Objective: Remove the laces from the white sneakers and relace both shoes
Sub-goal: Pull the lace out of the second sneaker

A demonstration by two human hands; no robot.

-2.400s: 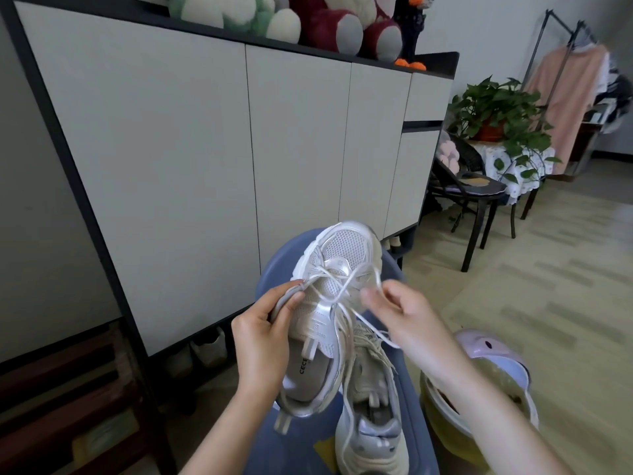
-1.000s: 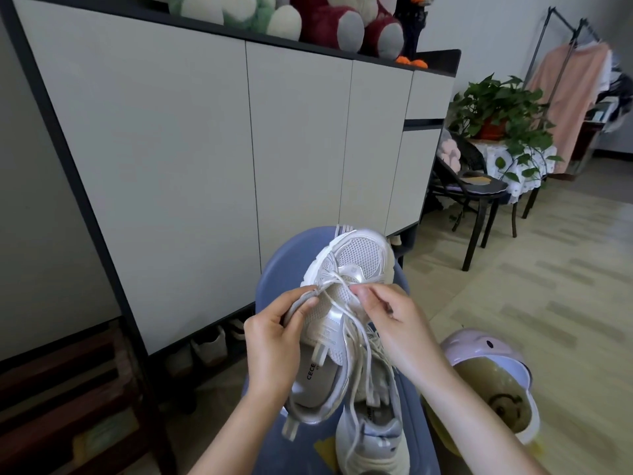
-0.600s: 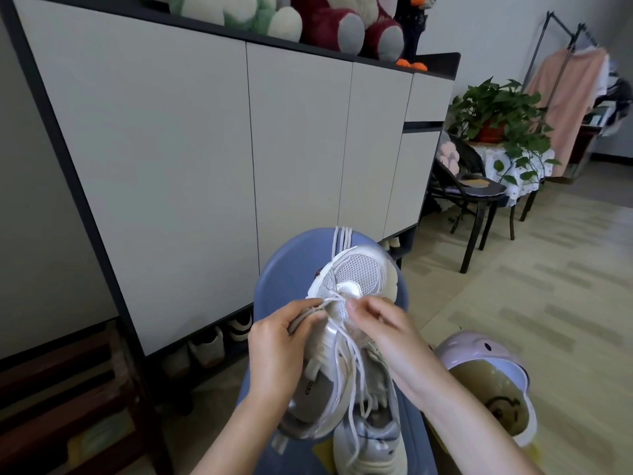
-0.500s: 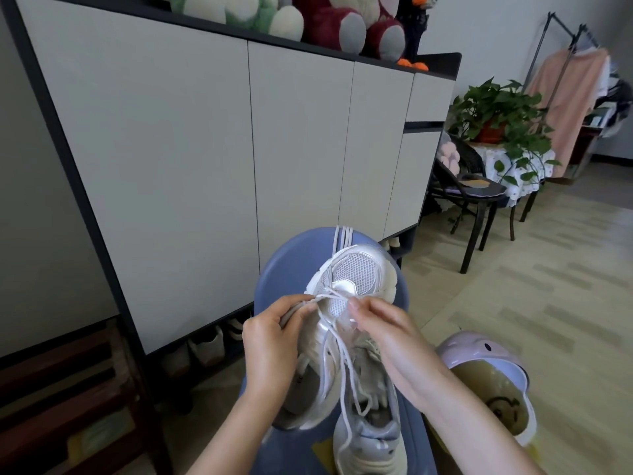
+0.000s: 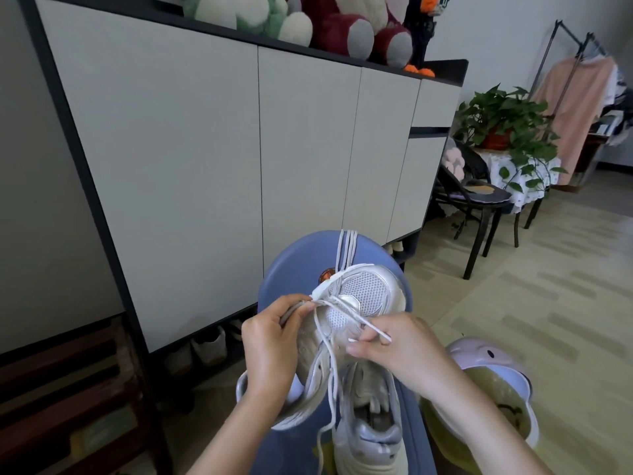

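White sneaker (image 5: 356, 303): held up over the blue stool (image 5: 294, 269), toe pointing far, its lace (image 5: 329, 365) trailing down.
Left hand (image 5: 270, 347): fingers curled around the near-left side of the shoe, gripping it.
Right hand (image 5: 400, 351): pinching the lace tip at the lowest eyelets; which eyelet is probably beyond what this view shows.
Second sneaker (image 5: 370, 423): resting on the stool, just below the held one.
Risk: the tip could slip and miss its eyelet, or the dangling lace snag on the lower shoe.
Spare lace (image 5: 346, 248): draped over the stool's far edge.
Around: pale cabinet (image 5: 205, 149) behind, lidded bin (image 5: 493, 382) near right, neither in the way.
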